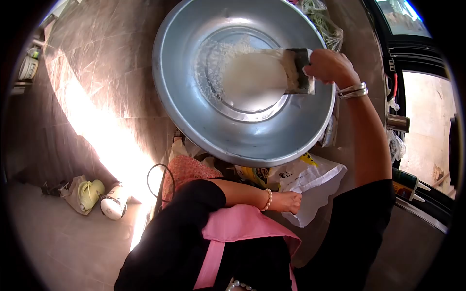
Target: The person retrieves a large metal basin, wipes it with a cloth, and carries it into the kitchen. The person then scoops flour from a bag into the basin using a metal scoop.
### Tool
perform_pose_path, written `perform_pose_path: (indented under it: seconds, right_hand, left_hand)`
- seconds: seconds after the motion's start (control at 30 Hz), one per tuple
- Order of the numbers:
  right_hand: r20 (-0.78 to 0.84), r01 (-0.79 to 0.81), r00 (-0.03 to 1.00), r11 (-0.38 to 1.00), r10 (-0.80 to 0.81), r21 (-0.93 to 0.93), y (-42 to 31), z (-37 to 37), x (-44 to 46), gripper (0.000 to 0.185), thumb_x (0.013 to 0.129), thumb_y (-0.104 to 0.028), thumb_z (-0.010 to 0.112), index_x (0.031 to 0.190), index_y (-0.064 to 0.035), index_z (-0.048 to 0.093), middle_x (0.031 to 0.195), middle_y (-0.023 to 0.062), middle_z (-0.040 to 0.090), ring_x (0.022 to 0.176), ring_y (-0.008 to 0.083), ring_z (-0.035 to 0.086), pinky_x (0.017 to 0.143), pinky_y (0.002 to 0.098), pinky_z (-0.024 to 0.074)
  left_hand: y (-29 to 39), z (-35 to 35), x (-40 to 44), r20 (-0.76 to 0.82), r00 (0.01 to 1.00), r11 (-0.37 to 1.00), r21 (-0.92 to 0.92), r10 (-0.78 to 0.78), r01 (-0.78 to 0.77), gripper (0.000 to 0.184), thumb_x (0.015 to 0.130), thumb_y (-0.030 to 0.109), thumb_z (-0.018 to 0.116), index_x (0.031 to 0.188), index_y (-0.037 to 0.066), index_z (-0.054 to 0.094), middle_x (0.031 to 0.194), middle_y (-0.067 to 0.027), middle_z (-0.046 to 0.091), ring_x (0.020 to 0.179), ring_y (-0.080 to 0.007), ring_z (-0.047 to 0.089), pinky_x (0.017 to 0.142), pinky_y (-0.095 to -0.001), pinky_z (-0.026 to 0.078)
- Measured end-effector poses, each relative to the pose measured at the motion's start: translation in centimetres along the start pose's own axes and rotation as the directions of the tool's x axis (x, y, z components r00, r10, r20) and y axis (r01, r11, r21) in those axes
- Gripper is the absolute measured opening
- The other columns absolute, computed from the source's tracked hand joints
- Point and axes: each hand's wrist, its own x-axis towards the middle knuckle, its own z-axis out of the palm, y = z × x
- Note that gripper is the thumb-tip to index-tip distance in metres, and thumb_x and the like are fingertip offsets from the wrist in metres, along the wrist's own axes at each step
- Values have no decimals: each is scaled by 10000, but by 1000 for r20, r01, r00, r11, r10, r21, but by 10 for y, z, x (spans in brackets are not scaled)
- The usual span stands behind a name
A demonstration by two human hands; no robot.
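My right hand (331, 67) grips the end of a square metal scoop (302, 70) and holds it tilted over a large metal basin (204, 127). White powder, like flour (255, 80), pours from the scoop in a blurred mass. More powder is scattered over the basin's bottom. Below the basin my left hand (287, 201) is closed at the rim of an open white bag (318, 180) with dark and yellow print. It seems to grip the bag's edge; the fingertips are hidden.
Clear plastic bags with green contents (323, 22) lie by the basin's upper right. A dark-framed glass door (429, 111) stands on the right, with a sealant tube (407, 183) near it. A pale green bottle-like object (91, 193) and a white one (113, 203) lie at left.
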Motion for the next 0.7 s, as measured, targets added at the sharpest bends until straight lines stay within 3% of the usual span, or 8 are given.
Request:
perform_pose_path:
  seconds: [0.07,0.17,0.27,0.47,0.57,0.6,0.63,0.7]
  right_hand:
    - [-150,87,982,979,-115,-184,-12,-14,-7,256,748,-265,555,650,-39,623,580,92,601,598,243,618,646,349,488]
    - [-258,65,958,968,-128,-241,-18,-22,-12,229,731,-254,589,687,-35,639,717,111,636,734,266,626,690,370,482]
    - [-329,107,922,952,-203,-287,-14,-23,-24,229,747,-264,603,739,-42,660,796,128,639,797,273,621,723,379,477]
    - [-342,-25,940,995,-8,-93,12,-6,-47,263,798,-312,579,745,-69,665,734,92,642,718,245,633,669,348,487]
    - [-86,-155,978,932,192,327,28,21,-55,282,809,-330,569,716,-79,659,610,51,609,563,169,612,559,292,481]
    - [-88,-128,981,912,176,391,36,38,-56,320,822,-341,558,687,-62,640,515,28,549,432,108,529,447,258,436]
    - [12,-150,985,811,174,566,46,59,-50,367,836,-358,551,670,-37,622,486,22,519,392,100,474,387,244,384]
    - [123,-179,983,576,135,798,55,84,-62,394,818,-349,547,601,-25,603,482,33,517,415,114,478,402,249,384]
  left_hand:
    - [-1,8,-1,-89,996,999,-29,24,-27,75,633,119,542,566,122,510,650,-25,524,707,-164,531,712,-277,364]
    - [1,16,2,-5,1000,998,53,-25,25,47,626,146,550,580,142,544,657,-13,547,704,-159,536,710,-272,352]
    - [10,4,9,223,971,943,331,-89,10,55,646,162,545,600,144,569,666,-13,552,690,-147,523,702,-269,340]
    - [22,-1,17,249,951,796,606,-184,-5,107,686,136,532,589,90,532,615,-6,478,620,-125,471,672,-259,337]
    - [22,8,19,292,924,721,692,-245,-27,139,705,87,505,577,56,462,581,-2,376,594,-134,427,643,-258,346]
    - [16,30,10,150,921,932,13,-360,362,146,709,71,496,578,47,437,579,-7,341,592,-138,413,639,-258,351]
    - [10,53,1,3,887,606,-729,-463,319,155,713,55,487,579,38,413,576,-12,307,591,-142,399,636,-258,357]
    - [3,37,4,9,955,865,-422,-295,271,126,686,77,505,581,47,441,577,-28,382,606,-161,441,668,-265,368]
